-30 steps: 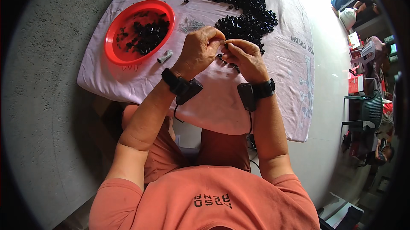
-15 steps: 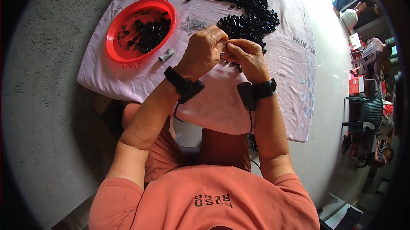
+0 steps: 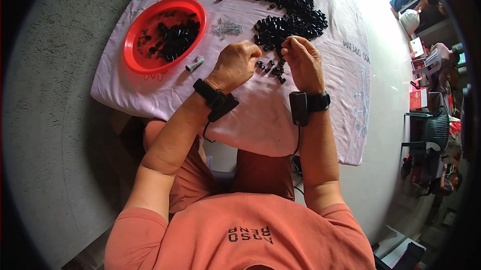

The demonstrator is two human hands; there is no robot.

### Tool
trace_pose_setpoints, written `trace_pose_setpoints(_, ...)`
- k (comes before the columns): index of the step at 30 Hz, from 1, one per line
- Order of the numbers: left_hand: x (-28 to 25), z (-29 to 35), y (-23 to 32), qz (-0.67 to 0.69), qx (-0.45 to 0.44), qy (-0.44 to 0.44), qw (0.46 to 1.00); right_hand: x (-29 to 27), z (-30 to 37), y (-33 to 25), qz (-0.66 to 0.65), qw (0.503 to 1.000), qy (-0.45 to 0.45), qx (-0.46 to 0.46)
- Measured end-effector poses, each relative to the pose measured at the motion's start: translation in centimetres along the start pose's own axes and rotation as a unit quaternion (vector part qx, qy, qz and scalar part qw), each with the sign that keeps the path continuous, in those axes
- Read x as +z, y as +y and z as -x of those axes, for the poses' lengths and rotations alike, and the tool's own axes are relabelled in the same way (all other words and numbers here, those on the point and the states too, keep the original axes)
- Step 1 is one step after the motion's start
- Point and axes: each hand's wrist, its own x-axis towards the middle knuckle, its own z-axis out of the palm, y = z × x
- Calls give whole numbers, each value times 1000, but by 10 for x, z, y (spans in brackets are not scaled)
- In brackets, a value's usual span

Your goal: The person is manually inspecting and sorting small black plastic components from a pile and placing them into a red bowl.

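Observation:
My left hand (image 3: 234, 65) is closed, its fingertips curled together over the cloth; whatever they hold is hidden. To its right, my right hand (image 3: 305, 64) is raised with thumb and fingers pinched at the near edge of a big pile of small black plastic pieces (image 3: 295, 23). Something tiny and dark may sit in that pinch, too small to name. Several loose black pieces (image 3: 273, 71) lie on the cloth between the hands. Just beyond my left hand is a little heap of thin silvery pins (image 3: 226, 28).
A red plastic basin (image 3: 129, 44) with more black pieces stands at the left of the pink cloth-covered table (image 3: 330, 114). Beside it lies a short grey cylindrical thing (image 3: 195, 63). Off to the right are a dark green chair (image 3: 436, 128) and another person (image 3: 418, 2).
My hands were together at the fingertips and have come apart. The right one moved right and up to the pile's edge; the left stayed almost in place, slightly lower.

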Motion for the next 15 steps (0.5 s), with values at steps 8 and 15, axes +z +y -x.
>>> trace_pose_setpoints(8, 6, -9, -7, -89, 4, 3, 996, -1, -2, 4, -16, 1000, 13, -3)
trace_pose_setpoints(15, 6, -18, -13, -113, 17, -6, 993, -1, -2, 3, -12, 1000, 3, -5)
